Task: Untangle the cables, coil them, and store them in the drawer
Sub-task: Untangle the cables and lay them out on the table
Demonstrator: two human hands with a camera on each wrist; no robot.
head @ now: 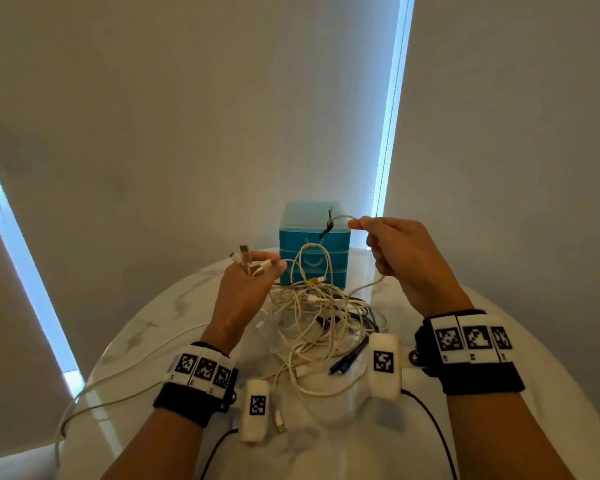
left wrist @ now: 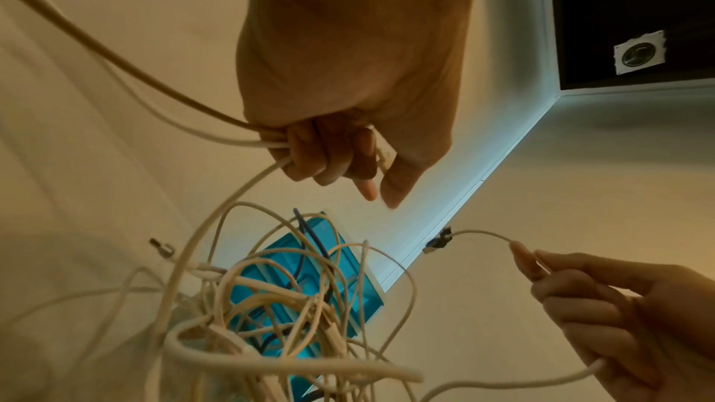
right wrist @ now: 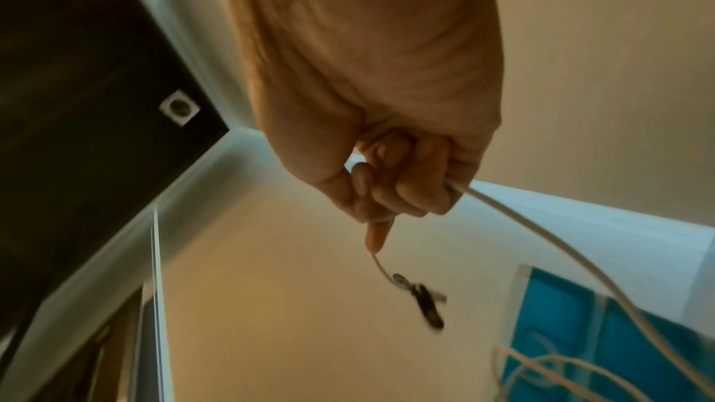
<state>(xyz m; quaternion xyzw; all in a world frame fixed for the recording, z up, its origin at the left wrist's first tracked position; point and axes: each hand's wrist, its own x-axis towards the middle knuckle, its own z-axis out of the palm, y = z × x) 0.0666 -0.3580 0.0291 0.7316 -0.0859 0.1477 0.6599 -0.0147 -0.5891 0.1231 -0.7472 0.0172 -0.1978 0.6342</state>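
A tangle of white cables (head: 317, 317) with a dark blue one lies on the round marble table (head: 465, 427). My left hand (head: 246, 289) is raised over its left side and grips several cable ends (head: 245, 256), whose plugs stick up between the fingers (left wrist: 309, 155). To the right, my right hand (head: 402, 251) pinches one white cable (head: 340, 219) near its end, where a black strap (head: 326, 228) hangs (right wrist: 425, 304). That cable runs through the fist (right wrist: 406, 182) and down into the pile. The blue drawer unit (head: 314, 244) stands behind, its drawers closed.
Two white cables (head: 94, 393) trail off the table's left edge. A loose plug (head: 279, 422) lies near the front between my wrists. The wall and a bright window strip (head: 388, 133) stand close behind the drawer unit.
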